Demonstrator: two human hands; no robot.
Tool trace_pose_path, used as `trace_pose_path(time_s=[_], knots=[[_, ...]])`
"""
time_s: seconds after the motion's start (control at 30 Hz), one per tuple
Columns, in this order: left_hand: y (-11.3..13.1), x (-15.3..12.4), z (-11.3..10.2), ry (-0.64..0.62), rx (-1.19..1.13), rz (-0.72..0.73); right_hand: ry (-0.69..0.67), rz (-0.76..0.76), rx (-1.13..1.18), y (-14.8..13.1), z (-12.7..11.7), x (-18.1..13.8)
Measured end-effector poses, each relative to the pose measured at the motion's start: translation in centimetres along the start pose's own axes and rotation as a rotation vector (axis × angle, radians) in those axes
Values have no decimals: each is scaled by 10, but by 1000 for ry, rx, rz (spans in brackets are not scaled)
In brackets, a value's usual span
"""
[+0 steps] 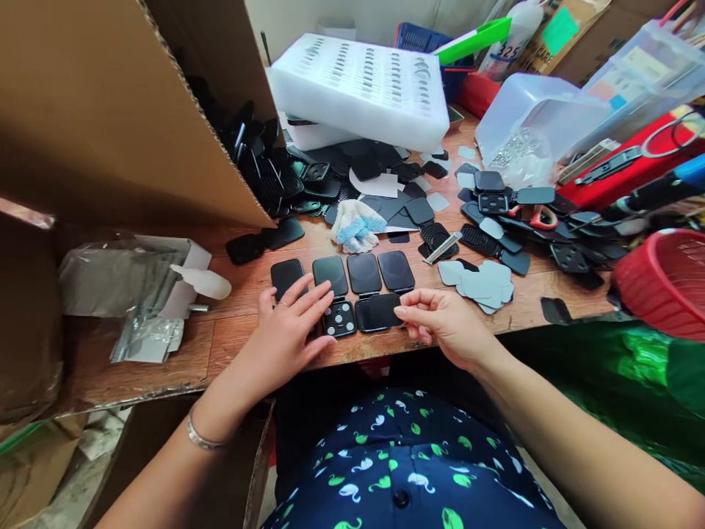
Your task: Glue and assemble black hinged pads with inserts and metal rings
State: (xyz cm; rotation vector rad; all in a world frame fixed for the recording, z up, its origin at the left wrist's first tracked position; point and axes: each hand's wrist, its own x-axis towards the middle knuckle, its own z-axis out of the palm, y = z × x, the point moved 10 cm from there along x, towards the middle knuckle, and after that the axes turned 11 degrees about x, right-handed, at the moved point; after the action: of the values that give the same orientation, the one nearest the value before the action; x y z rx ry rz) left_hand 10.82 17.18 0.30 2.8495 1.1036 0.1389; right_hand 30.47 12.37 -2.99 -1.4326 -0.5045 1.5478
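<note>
Black hinged folding stands lie opened out side by side along the table's front edge. Their smooth upper plates include one at the right end (396, 270). One lower plate (340, 319) shows several pale round dots. My left hand (294, 316) lies palm down with fingers spread, resting over the left stands and partly hiding them. Between the thumb and fingers of my right hand (440, 319) is the edge of a thin black rounded pad (384, 311). That pad sits over another lower plate, and I cannot tell whether it touches.
A pile of grey-white pads (485, 285) lies to the right. Behind are a crumpled cloth glove (357, 226), loose black parts and a white foam block (358, 103). A large cardboard box (110, 117) stands left. A red basket (661, 286) stands at the right edge.
</note>
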Motion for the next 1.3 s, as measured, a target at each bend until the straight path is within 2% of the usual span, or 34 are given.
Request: trace_pose_path(time_s=[0.07,0.17,0.33,0.53,0.87,1.1,1.3], knots=[[-13,-1,4,-54,-17,-38,-42,12,-36,5,17,6],[-20,0,11,-99,-50,-62,-93,30,-100,12,43,15],[-20,-1,12,-72,-80,-81,-95,39,-226,20,71,24],[-23,-4,13,-51,-95,-93,-17,32,-337,24,68,26],[-24,-2,14,-29,-111,-94,-22,43,-301,26,70,25],[-23,-2,12,-16,-115,-97,11,3,-387,20,71,23],[-24,-3,12,-14,-119,-99,10,51,-403,22,73,23]])
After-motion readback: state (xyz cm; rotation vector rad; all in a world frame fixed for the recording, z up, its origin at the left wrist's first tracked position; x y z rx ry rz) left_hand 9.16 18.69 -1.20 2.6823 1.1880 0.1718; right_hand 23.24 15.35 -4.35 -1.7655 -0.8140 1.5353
